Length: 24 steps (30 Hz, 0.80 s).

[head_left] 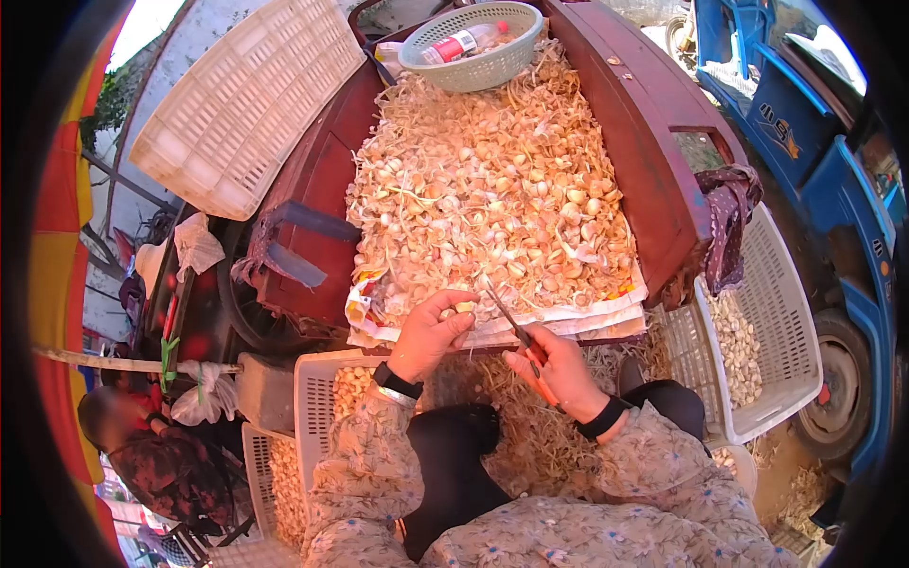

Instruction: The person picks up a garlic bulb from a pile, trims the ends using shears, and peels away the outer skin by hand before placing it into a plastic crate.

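Above the cart bed's (653,133) near edge, the left hand (431,333) pinches a garlic bulb (464,307); just right, the right hand (562,367) grips orange-handled scissors (523,334), tips toward heaped garlic (492,199). Beyond the right edge, a white crate (792,317) holds more.

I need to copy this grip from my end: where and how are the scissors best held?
Probably by the orange handles, coming from the near side, where the right hand holds them. The scissors point their narrow, dark blades away from the body, toward the garlic pile, so a reach from the far side would meet the tips first.
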{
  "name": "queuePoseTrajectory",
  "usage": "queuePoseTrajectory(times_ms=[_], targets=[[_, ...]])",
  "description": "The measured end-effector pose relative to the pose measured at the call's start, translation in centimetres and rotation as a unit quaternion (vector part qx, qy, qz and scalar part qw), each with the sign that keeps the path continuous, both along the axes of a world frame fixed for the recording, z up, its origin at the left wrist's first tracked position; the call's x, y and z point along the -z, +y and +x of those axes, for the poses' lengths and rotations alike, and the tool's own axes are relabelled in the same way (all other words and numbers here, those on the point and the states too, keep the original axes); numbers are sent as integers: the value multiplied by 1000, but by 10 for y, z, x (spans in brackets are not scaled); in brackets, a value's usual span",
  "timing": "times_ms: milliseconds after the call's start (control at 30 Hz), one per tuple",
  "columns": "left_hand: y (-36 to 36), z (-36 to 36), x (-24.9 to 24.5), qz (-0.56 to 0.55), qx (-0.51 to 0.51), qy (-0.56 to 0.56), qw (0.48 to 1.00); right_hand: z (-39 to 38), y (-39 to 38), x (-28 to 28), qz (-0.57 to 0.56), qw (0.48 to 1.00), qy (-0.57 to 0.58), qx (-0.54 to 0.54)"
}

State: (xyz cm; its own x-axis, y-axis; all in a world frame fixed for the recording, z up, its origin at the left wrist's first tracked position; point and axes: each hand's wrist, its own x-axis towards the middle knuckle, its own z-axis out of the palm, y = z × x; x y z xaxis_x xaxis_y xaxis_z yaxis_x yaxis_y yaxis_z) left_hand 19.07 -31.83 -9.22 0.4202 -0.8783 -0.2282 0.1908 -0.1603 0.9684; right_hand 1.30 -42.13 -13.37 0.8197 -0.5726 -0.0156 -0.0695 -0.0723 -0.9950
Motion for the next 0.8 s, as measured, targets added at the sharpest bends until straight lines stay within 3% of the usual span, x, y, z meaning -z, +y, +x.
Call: queuePoseTrajectory(times_ms=[167, 267, 367, 567, 667, 733, 767, 800], targets=[[6, -17, -8, 1, 5, -102, 995, -4, -3, -1, -270, 961, -34, 43], [7, -23, -8, -1, 4, -100, 995, -5, -5, 5, -364, 927, -60, 72], [10, -29, -12, 10, -22, -102, 995, -7, -4, 7, -370, 924, -62, 69], [25, -39, -10, 26, -68, -176, 982, -11, 6, 1, -245, 968, -55, -18], [55, -38, -19, 37, -111, -109, 987, -13, 5, 5, -57, 998, -7, -30], [96, -22, -15, 80, -141, -141, 977, -9, -3, 18, 148, 986, -60, 43], [120, -14, -15, 129, -176, -142, 965, -7, -10, 22, 246, 962, -87, 77], [152, 1, -7, 217, -191, -165, 943, -15, -16, 3, 233, 968, -50, 77]])
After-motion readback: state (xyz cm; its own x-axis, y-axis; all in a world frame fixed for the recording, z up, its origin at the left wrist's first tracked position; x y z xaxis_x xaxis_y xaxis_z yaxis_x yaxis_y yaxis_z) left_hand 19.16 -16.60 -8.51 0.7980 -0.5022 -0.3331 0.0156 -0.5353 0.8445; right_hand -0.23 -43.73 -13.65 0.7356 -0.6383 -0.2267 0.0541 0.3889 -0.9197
